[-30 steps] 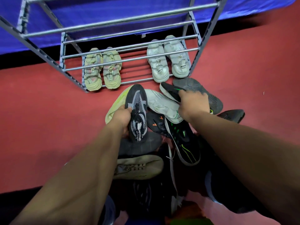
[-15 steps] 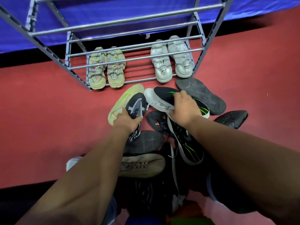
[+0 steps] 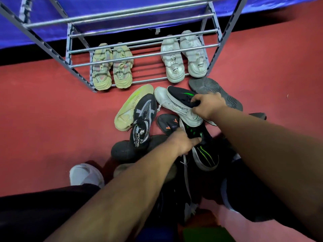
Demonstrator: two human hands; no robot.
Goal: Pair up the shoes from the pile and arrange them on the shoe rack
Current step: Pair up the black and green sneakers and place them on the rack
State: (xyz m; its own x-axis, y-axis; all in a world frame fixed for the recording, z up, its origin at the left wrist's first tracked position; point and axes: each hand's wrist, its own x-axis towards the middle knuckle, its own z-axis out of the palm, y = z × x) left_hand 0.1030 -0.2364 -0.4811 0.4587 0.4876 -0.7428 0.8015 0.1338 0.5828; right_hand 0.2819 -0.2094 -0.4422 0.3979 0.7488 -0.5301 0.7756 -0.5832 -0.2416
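A pile of shoes lies on the red floor in front of a grey metal shoe rack [image 3: 82,79]. My right hand [image 3: 208,105] grips a black shoe with green marks [image 3: 180,96] by its opening, above a white shoe [image 3: 173,106]. My left hand [image 3: 183,142] grips the matching black and green shoe [image 3: 204,154] lower in the pile. A black and grey patterned shoe [image 3: 143,119] lies free to the left, beside a yellow shoe [image 3: 129,107] lying on its side. On the rack's bottom shelf stand a yellow pair [image 3: 111,67] and a white pair [image 3: 183,58].
A dark sole-up shoe [image 3: 213,91] lies at the right of the pile, a black shoe with orange marks [image 3: 167,124] in its middle. A white shoe [image 3: 83,175] sits near my leg. The rack's upper bars cross the view, with a blue sheet [image 3: 122,4] behind.
My left hand has let go of the black and grey patterned shoe and moved right onto the lower black and green shoe. My right hand keeps its hold on the upper one.
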